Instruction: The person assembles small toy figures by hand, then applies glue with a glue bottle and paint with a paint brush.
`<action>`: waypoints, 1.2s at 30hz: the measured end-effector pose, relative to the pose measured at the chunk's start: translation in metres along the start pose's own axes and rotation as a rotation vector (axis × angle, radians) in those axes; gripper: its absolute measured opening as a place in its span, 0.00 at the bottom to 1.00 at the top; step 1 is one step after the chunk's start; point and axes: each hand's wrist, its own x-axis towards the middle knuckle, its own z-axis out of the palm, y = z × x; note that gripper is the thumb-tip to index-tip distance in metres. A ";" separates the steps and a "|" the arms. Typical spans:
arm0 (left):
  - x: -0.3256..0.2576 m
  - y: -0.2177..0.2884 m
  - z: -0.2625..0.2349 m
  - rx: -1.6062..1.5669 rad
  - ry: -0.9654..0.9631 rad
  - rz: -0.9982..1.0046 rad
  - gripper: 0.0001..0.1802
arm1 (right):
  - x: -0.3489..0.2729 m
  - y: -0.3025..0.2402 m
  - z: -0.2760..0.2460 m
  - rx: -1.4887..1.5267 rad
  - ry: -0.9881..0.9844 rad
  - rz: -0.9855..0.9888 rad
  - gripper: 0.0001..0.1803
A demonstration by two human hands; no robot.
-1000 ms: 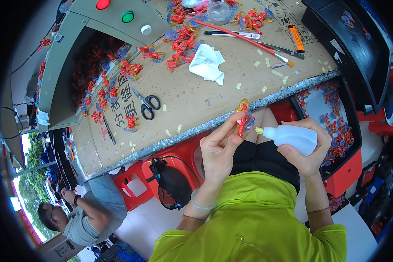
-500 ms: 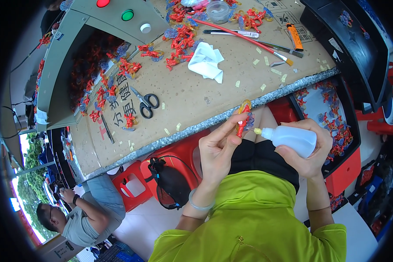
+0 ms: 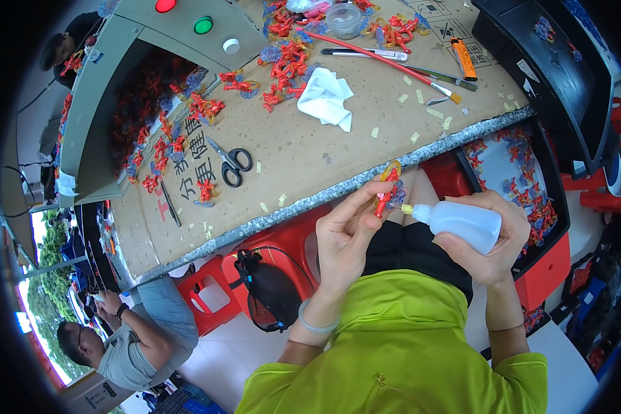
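Between the thumb and fingers of my left hand (image 3: 348,238) is a small red figurine (image 3: 385,196) with a yellow ring-like top and a clear bluish part. It is held upright just off the table's near edge. My right hand (image 3: 493,238) wraps round a translucent white squeeze bottle (image 3: 466,224), tilted so that its thin nozzle points left. The nozzle's tip is at the figurine's bluish part; whether they touch I cannot tell.
Many red figurines (image 3: 290,65) lie on the cardboard-covered table, beside a white tissue (image 3: 324,96), scissors (image 3: 233,165), a brush (image 3: 421,79) and an orange cutter (image 3: 464,61). A grey box-shaped machine (image 3: 138,31) stands left. Black trays (image 3: 552,76) are right; another person (image 3: 127,345) sits lower left.
The bottle and my right hand have shifted very slightly right. My left hand still grips the figurine in nearly the same place. A person's head has come into view behind the machine.
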 end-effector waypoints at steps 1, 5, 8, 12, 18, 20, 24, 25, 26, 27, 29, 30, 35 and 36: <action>0.000 0.000 0.000 0.001 -0.002 0.000 0.30 | 0.000 0.000 0.000 -0.003 -0.003 0.001 0.18; 0.000 -0.001 -0.002 -0.005 -0.013 -0.008 0.30 | 0.000 0.002 0.002 -0.002 -0.004 0.008 0.18; 0.000 -0.001 -0.004 0.034 -0.017 -0.010 0.31 | 0.000 0.000 0.001 -0.003 -0.014 0.002 0.18; 0.001 0.000 -0.005 -0.006 -0.005 0.000 0.32 | 0.002 0.003 -0.004 0.019 -0.043 -0.003 0.19; 0.002 0.005 -0.015 -0.166 -0.008 -0.081 0.29 | 0.022 0.028 0.004 0.400 0.068 0.208 0.24; 0.001 0.006 -0.017 -0.205 0.010 -0.137 0.27 | 0.042 0.041 0.023 0.381 0.072 0.176 0.23; 0.001 0.008 -0.020 -0.357 -0.004 -0.184 0.25 | 0.080 0.082 0.058 0.060 0.044 -0.066 0.19; 0.001 0.009 -0.021 -0.359 -0.011 -0.210 0.26 | 0.086 0.085 0.066 0.062 0.044 -0.067 0.19; 0.001 0.011 -0.021 -0.357 -0.010 -0.208 0.26 | 0.092 0.086 0.073 0.003 0.035 -0.024 0.18; 0.001 0.012 -0.021 -0.351 -0.005 -0.218 0.26 | 0.095 0.088 0.079 -0.054 0.025 0.020 0.17; 0.001 0.014 -0.022 -0.345 0.001 -0.229 0.26 | 0.098 0.092 0.086 -0.028 0.038 0.016 0.17; 0.000 0.014 -0.024 -0.348 0.002 -0.212 0.25 | 0.099 0.093 0.088 -0.003 0.051 0.012 0.17; 0.003 0.016 -0.028 -0.331 -0.029 -0.238 0.26 | 0.098 0.091 0.086 -0.029 0.003 0.014 0.20; 0.003 0.015 -0.028 -0.358 -0.037 -0.248 0.27 | 0.097 0.092 0.085 -0.042 -0.012 0.008 0.21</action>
